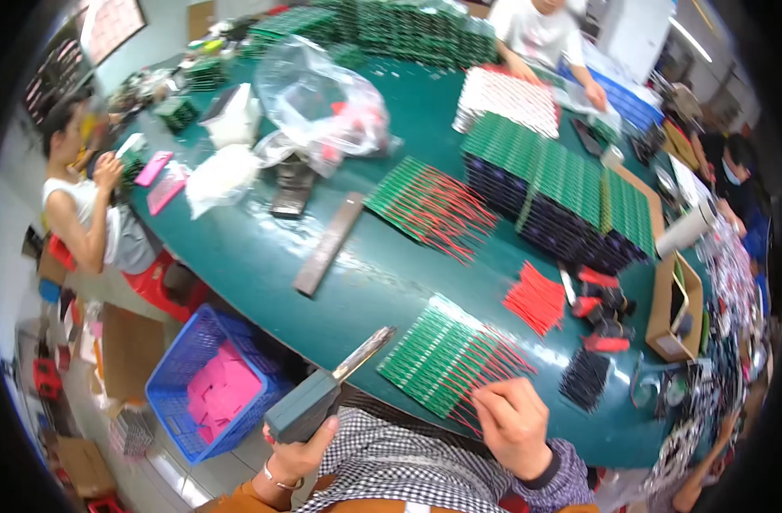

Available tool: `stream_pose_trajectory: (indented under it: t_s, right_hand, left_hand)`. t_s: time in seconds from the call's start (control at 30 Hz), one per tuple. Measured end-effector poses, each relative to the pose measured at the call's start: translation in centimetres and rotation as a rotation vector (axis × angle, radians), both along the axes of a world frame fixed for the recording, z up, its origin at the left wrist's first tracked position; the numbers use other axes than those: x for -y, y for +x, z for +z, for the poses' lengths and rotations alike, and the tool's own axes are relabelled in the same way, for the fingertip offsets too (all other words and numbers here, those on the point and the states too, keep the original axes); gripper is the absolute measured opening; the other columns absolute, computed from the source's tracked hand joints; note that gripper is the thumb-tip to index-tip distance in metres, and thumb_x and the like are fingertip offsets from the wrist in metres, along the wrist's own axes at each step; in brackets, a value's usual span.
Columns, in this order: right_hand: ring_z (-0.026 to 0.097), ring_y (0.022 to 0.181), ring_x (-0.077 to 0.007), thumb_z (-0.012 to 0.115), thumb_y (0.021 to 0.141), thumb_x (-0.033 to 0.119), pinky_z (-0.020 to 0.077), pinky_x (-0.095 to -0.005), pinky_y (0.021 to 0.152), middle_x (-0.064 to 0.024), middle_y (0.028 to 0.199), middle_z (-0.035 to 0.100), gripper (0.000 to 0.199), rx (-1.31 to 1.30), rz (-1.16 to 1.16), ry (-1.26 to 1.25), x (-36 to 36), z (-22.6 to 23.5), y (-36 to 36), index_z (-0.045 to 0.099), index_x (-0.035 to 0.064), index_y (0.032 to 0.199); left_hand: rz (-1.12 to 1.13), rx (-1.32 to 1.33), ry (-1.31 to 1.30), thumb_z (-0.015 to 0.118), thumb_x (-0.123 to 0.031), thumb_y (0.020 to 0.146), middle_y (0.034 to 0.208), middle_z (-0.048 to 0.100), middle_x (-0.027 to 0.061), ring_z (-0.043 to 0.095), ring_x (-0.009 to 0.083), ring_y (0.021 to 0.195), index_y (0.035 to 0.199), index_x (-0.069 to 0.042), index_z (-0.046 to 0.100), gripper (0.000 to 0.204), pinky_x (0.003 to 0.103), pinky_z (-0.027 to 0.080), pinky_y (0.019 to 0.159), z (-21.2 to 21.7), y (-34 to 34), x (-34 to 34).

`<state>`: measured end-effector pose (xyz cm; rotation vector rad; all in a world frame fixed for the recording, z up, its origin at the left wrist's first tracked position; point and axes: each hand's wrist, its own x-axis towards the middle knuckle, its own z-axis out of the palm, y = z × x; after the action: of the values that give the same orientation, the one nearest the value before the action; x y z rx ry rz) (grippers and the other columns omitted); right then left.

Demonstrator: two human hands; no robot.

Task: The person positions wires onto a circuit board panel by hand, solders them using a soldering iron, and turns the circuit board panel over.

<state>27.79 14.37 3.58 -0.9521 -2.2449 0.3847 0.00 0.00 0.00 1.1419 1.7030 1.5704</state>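
My left hand (pixel 298 455) grips the handle of a soldering gun (pixel 303 407) with a dark grey-green body. Its long metal tip points up and right, over the table's near edge. Just right of that tip lies a green circuit board panel (pixel 432 355) with rows of small pads. Red wires (pixel 509 352) stick out from the panel's right side. My right hand (pixel 515 423) is closed in a pinch at the lower right of the panel, on a red wire; its fingertips partly hide the wire's end.
Beyond lie a second wired panel (pixel 404 192), a metal bar (pixel 329 245) and tall stacked boards (pixel 536 171). Red wires (pixel 536 299), black wires (pixel 585 380) and red-handled tools (pixel 604 308) lie right. A blue basket (pixel 164 380) stands left below the table. Co-workers sit left and across.
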Motion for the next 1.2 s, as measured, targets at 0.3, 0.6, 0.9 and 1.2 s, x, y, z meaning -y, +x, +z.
stream_pose_trajectory:
  t_s: [0.3, 0.6, 0.9, 1.2]
  right_hand:
    - [0.064, 0.077, -0.0286, 0.080, 0.073, -0.008, 0.0512, -0.0378, 0.066, -0.0087, 0.085, 0.067, 0.020, -0.008, 0.039, 0.030, -0.6, 2.2, -2.6, 0.070, 0.0033, 0.086]
    - [0.066, 0.079, -0.0292, 0.082, 0.077, -0.001, 0.0525, -0.0391, 0.068, -0.0096, 0.090, 0.069, 0.017, 0.071, 0.154, 0.025, -3.3, 4.6, -3.8, 0.071, 0.0039, 0.090]
    - [0.061, 0.121, -0.0408, 0.079, 0.087, 0.012, 0.0518, -0.0447, 0.102, -0.0234, 0.136, 0.058, 0.076, -0.065, 0.824, -0.604, -4.3, 5.3, -14.0, 0.041, 0.0008, 0.152]
    - [0.061, 0.117, -0.0424, 0.075, 0.090, 0.009, 0.0530, -0.0442, 0.098, -0.0217, 0.125, 0.062, 0.044, -0.046, 0.842, -0.540, -4.2, 3.8, -14.4, 0.058, -0.0034, 0.128]
  left_hand:
    - [0.495, -0.320, 0.286, 0.073, 0.004, 0.086, 0.108, 0.069, 0.0074, 0.060, 0.0095, 0.069, 0.130, 0.001, 0.063, 0.045, 0.023, 0.048, 0.057, 5.5, -8.6, -2.5]
    - [0.419, -0.259, 0.505, 0.071, 0.003, 0.089, 0.113, 0.071, 0.0091, 0.061, 0.0104, 0.076, 0.124, 0.003, 0.067, 0.035, 0.027, 0.050, 0.065, 14.6, -9.6, -4.0]
    - [0.097, 0.001, 0.351, 0.081, -0.005, 0.086, 0.104, 0.074, 0.0158, 0.072, 0.0252, 0.089, 0.110, 0.004, 0.072, 0.027, 0.036, 0.057, 0.081, 5.7, -0.1, -8.4]
    - [0.154, -0.463, 0.407, 0.085, -0.018, 0.079, 0.122, 0.068, 0.0218, 0.065, 0.0340, 0.109, 0.127, 0.005, 0.063, 0.057, 0.043, 0.051, 0.095, 5.7, -1.3, -7.8]
